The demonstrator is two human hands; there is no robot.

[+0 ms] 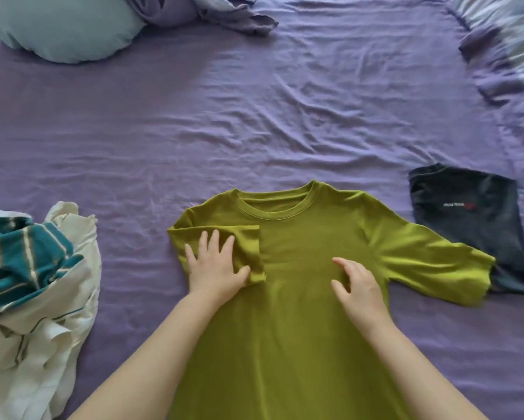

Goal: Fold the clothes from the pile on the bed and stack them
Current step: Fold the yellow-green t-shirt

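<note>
- A green T-shirt [300, 268] lies flat, front up, on the purple bed sheet [254, 116] in the lower centre of the frame, its round neckline pointing toward the top of the frame.
- The shirt's sleeve on the left of the frame is folded inward across the chest; the sleeve on the right of the frame is spread outward, and its end overlaps the edge of a dark folded shirt [482, 225].
- The left hand [215, 265] lies palm down on the folded-in sleeve, fingers straight and spread, pressing it flat; its grip is apart and clasps nothing.
- The right hand [357, 283] rests on the chest of the shirt just right of centre, fingers loosely bent with the tips touching the cloth; its grip is likewise apart, with no fabric pinched as far as can be seen.
- The dark folded shirt sits at the right of the frame, with a small white and red mark on top.
- A loose pile of clothes [33, 283], white cloth with a teal striped piece on top, lies at the lower left.
- A pale blue pillow [63, 25] sits at the upper left, with crumpled purple bedding [218, 13] beside it at the top.
</note>
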